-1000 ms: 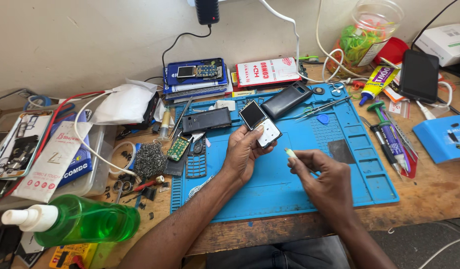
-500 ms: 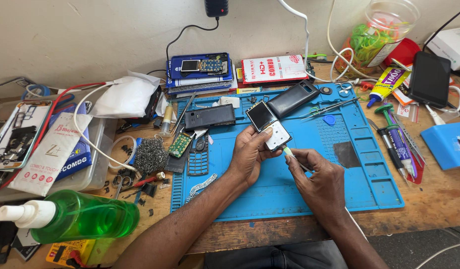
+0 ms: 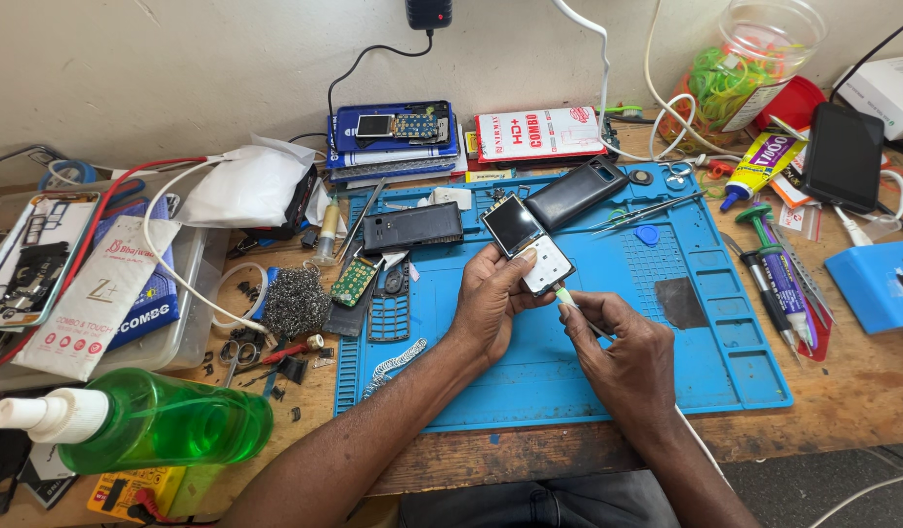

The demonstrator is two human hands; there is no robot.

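Holding the phone (image 3: 528,244) over the blue mat (image 3: 725,342), my left hand (image 3: 491,298) has its fingers clenched round its lower half, screen tilted up toward the wall. My right hand (image 3: 623,342) pinches a thin tool (image 3: 566,296), its tip touching the phone's bottom edge. I judge this a prying or cleaning step; next calls for steady, light pressure.
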